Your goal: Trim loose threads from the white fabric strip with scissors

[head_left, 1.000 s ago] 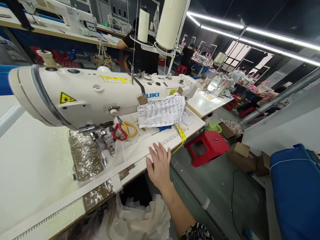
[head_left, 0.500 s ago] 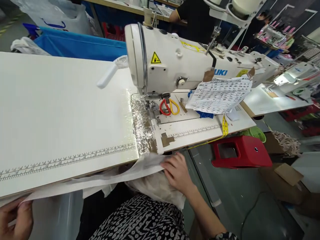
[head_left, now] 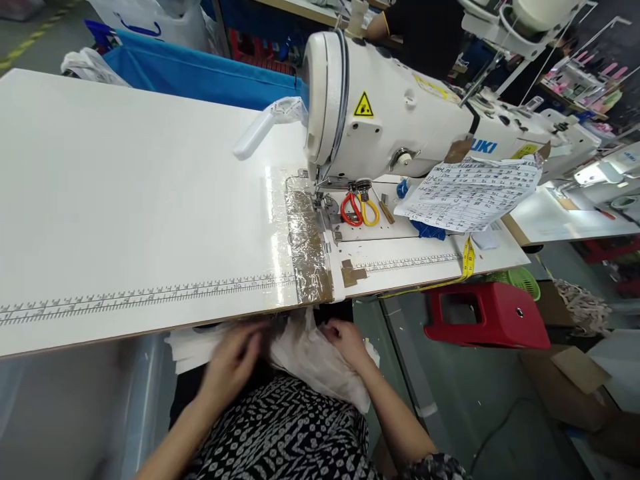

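Observation:
White thin fabric (head_left: 313, 363) lies bunched on the person's lap, below the table's front edge. My right hand (head_left: 345, 340) is closed at the fabric's upper right, its fingers curled; what they hold is hidden. To the left of the bunch, my left hand (head_left: 235, 360) is blurred by motion, near more white fabric (head_left: 193, 348) under the table edge. Above the hands stands a white sewing machine (head_left: 390, 113), with clear and brown tape (head_left: 307, 253) on the table beside its needle area. Red and yellow handled scissors (head_left: 360, 209) rest on the machine bed.
The white table (head_left: 140, 187) carries a printed ruler strip along its front. A handwritten paper (head_left: 475, 193) hangs from the machine, and a yellow measuring tape (head_left: 468, 259) droops over the edge. On the right stands a red stool (head_left: 490, 317). A person (head_left: 425, 37) is behind the machine.
The long white strip stretched between the hands has dropped to the lap. My left hand has moved right, from the far left to beside the bunched fabric. The view has shifted left.

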Motion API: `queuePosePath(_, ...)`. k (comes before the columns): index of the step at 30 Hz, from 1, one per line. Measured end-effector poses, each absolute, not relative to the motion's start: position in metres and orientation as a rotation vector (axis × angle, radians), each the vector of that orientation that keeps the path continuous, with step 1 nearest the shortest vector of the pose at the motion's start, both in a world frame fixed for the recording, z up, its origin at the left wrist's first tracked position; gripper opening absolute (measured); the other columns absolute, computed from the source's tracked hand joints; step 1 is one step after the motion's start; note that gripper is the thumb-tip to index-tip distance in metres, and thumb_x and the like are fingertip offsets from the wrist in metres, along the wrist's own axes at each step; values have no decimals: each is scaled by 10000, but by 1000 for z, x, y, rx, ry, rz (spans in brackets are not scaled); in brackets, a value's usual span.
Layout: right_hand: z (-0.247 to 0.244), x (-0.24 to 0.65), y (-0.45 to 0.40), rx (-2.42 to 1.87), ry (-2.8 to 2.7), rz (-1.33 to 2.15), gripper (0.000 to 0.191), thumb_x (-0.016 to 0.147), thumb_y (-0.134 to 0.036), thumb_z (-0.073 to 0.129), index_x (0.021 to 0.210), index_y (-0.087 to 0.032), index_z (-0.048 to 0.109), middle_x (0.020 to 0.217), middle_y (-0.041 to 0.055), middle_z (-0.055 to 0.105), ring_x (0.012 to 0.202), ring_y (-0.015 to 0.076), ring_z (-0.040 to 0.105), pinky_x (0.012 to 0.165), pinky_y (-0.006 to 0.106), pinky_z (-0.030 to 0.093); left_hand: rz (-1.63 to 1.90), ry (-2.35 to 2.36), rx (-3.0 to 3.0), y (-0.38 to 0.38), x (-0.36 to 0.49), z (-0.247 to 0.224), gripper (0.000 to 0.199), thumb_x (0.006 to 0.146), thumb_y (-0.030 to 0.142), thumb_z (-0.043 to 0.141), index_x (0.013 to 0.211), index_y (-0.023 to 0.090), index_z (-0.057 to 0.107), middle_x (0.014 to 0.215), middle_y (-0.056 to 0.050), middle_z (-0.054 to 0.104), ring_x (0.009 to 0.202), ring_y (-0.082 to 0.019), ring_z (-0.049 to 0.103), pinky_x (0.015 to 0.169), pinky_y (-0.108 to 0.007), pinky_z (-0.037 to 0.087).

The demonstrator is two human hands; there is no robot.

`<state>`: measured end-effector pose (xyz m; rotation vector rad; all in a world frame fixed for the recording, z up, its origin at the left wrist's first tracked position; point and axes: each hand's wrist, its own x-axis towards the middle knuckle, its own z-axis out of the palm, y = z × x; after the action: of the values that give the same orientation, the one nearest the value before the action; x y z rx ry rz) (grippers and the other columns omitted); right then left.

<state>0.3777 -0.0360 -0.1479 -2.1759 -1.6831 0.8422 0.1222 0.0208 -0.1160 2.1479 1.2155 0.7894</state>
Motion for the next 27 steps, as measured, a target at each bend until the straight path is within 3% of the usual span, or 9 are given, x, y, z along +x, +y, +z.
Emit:
queuePosePath(3, -141, 382, -45, -2065, -1542, 810, 260, 865, -312, 472, 713, -147, 603, 749, 29, 594, 701, 93, 526, 623, 177, 376, 425, 752, 2357, 29, 196, -121, 381, 975, 257, 292, 1183, 192, 604, 1188, -75, 641, 1120, -128, 600, 973, -238, 503)
queuePosePath(9, -140, 399, -50, -1971, -1203, 701, 388, 920, -457, 356, 703, -154, 464, 589, -20, 407, 540, 70, 379, 505, 169, 328, 151, 671, 2472, 26, 211, -138, 365, 968, 304, 321, 928, 160, 654, 882, -66, 669, 800, -200, 648, 720, -302, 529)
queuePosePath(13, -128, 405, -54, -1912, -1105, 638, 402, 927, -487, 385, 703, -158, 431, 585, -33, 372, 530, 58, 352, 490, 162, 306, 70, 669, 2476, 5, 176, -139, 372, 959, 243, 309, 969, 179, 676, 920, -69, 667, 771, -189, 643, 687, -302, 536)
queuePosePath(17, -98, 394, -61, -1830, -1161, 575, 345, 926, -416, 455, 713, -146, 491, 589, -26, 427, 547, 59, 392, 518, 167, 330, 243, 797, 2155, -7, 184, -118, 387, 969, 312, 328, 1107, 175, 663, 1177, -113, 620, 1121, -224, 563, 961, -373, 493)
queuePosePath(19, -79, 383, -65, -1777, -1218, 545, 285, 924, -340, 477, 724, -143, 520, 656, -2, 515, 616, 68, 469, 588, 176, 388, 326, 790, 1740, -6, 200, -100, 379, 958, 386, 375, 1092, 176, 661, 1174, -105, 619, 1154, -222, 534, 1024, -381, 446)
queuePosePath(21, -58, 373, -69, -1701, -1364, 483, 198, 903, -242, 509, 736, -142, 547, 761, 26, 591, 728, 88, 529, 682, 202, 426, 359, 763, 1269, -3, 215, -81, 374, 934, 448, 423, 1031, 158, 639, 1054, -88, 643, 1011, -181, 582, 955, -327, 474)
queuePosePath(23, -36, 368, -71, -1625, -1527, 338, 117, 868, -149, 534, 757, -146, 571, 820, 33, 619, 796, 106, 537, 743, 237, 424, 392, 783, 932, 1, 223, -61, 386, 902, 506, 466, 929, 138, 578, 840, -41, 617, 764, -113, 569, 763, -234, 494)
queuePosePath(25, -17, 369, -71, -1590, -1606, 232, 109, 863, -104, 516, 864, -161, 609, 874, 38, 631, 844, 118, 541, 780, 265, 420, 308, 769, 890, 4, 221, -41, 414, 875, 558, 483, 855, 145, 499, 661, 20, 505, 545, -60, 445, 535, -167, 394)
queuePosePath(27, -2, 373, -68, -1545, -1688, 391, 212, 901, -125, 466, 1036, -189, 617, 975, 44, 647, 962, 130, 563, 885, 302, 434, 46, 618, 1104, 6, 211, -20, 404, 886, 546, 463, 781, 156, 445, 589, 42, 426, 470, -48, 360, 446, -165, 273)
